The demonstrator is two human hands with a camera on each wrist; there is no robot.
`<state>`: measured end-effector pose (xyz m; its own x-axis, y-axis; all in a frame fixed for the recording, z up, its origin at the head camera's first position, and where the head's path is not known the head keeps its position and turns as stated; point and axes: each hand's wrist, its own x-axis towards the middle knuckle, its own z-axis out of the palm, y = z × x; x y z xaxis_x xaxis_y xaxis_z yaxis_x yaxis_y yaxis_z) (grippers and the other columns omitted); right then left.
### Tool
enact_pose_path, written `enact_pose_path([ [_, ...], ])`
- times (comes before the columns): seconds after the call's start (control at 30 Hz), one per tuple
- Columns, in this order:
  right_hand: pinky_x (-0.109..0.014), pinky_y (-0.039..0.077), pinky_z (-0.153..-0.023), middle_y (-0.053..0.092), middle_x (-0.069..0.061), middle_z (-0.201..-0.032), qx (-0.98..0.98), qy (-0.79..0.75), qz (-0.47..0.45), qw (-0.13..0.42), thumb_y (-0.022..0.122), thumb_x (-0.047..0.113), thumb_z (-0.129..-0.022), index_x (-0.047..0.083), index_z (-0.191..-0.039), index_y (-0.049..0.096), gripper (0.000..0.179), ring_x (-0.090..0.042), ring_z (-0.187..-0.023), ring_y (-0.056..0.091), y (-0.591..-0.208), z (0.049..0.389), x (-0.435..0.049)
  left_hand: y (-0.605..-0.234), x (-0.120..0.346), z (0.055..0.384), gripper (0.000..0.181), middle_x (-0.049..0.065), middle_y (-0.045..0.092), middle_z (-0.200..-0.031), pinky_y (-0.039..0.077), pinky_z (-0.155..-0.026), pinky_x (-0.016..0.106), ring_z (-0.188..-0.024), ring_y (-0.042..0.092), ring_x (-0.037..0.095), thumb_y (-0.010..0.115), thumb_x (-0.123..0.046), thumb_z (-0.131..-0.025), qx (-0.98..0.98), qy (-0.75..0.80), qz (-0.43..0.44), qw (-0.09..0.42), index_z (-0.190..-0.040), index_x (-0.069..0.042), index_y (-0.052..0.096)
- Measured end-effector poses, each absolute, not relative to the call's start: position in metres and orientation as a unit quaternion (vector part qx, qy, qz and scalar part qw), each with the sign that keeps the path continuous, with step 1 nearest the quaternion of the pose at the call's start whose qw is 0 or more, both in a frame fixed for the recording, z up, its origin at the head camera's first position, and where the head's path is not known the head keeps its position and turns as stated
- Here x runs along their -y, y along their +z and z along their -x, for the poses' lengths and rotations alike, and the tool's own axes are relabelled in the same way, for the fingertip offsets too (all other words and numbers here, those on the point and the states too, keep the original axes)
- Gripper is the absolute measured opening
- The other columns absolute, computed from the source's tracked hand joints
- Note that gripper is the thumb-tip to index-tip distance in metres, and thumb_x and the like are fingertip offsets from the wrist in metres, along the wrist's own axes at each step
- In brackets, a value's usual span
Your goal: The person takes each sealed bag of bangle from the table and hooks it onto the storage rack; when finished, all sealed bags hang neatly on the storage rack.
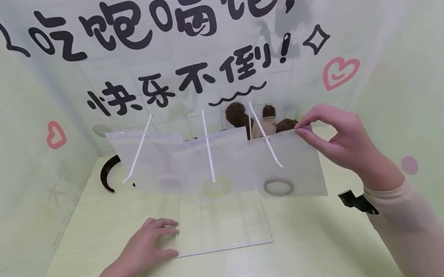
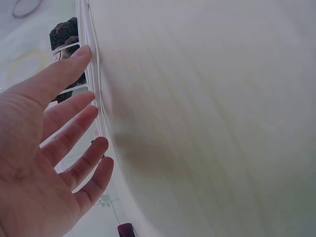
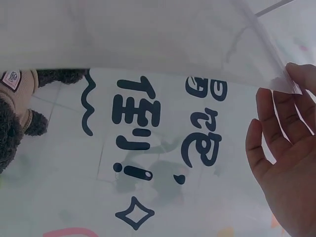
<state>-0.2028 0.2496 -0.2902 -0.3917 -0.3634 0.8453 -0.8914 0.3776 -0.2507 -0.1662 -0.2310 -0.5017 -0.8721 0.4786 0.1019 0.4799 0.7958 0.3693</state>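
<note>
A white wire rack [image 1: 224,249] stands on the table, its upper prongs [image 1: 208,150] running through several translucent plastic bags. At the right, my right hand [image 1: 341,144] pinches the top corner of a frosted plastic bag [image 1: 294,161] hanging on the right prong; a dark ring shape shows in its lower part. In the right wrist view, the thumb and fingers hold that corner. The middle bag [image 1: 229,161] has a yellowish ring shape, and the left bag [image 1: 138,155] a faint pinkish one. My left hand [image 1: 145,245] touches the left side of the rack's base with extended, spread fingers.
Behind the rack sits a brown plush toy [image 1: 263,125], partly hidden by the bags. A dark curved object [image 1: 108,174] lies at the back left of the table [image 1: 87,216]. Translucent printed sheets [image 1: 196,80] enclose the back and sides.
</note>
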Motion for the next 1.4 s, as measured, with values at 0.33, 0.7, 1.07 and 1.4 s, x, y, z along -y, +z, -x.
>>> enact_pose_path([
  [0.33,-0.015,0.051,-0.087,0.074,-0.009,-0.089,0.771,0.341,-0.398,0.362,0.076,-0.009,-0.083,-0.002,-0.095,0.075,0.013,-0.004,-0.089,0.065,-0.296,0.23,-0.251,-0.5,0.23,0.167,0.05,-0.009,0.067,-0.135,0.056,-0.098,0.046,-0.119,0.059,0.02,0.092,-0.036,-0.074,0.948,-0.192,0.254,0.002,-0.119,-0.02,0.077],
  [0.7,-0.012,0.049,-0.086,0.073,-0.011,-0.087,0.78,0.354,-0.368,0.362,0.078,-0.011,-0.082,-0.002,-0.096,0.075,0.016,-0.005,-0.086,0.061,-0.302,0.248,-0.252,-0.499,0.228,0.165,0.05,-0.007,0.068,-0.134,0.056,-0.097,0.047,-0.118,0.059,0.021,0.092,-0.035,-0.074,0.947,-0.193,0.256,0.005,-0.119,-0.018,0.078],
  [1.07,-0.018,0.05,-0.093,0.074,-0.01,-0.098,0.787,0.355,-0.378,0.333,0.078,-0.009,-0.082,-0.001,-0.106,0.074,0.026,-0.011,-0.095,0.064,-0.308,0.241,-0.264,-0.497,0.229,0.166,0.05,-0.006,0.068,-0.134,0.056,-0.098,0.048,-0.12,0.059,0.022,0.092,-0.035,-0.074,0.948,-0.19,0.256,0.001,-0.119,-0.018,0.078],
  [1.4,-0.018,0.047,-0.101,0.072,-0.014,-0.105,0.805,0.368,-0.307,0.35,0.076,-0.011,-0.079,-0.005,-0.119,0.068,0.041,-0.006,-0.104,0.064,-0.332,0.214,-0.289,-0.486,0.228,0.165,0.041,-0.002,0.07,-0.133,0.054,-0.103,0.05,-0.122,0.062,0.026,0.085,-0.03,-0.085,0.95,-0.206,0.231,0.034,-0.122,-0.015,0.075],
])
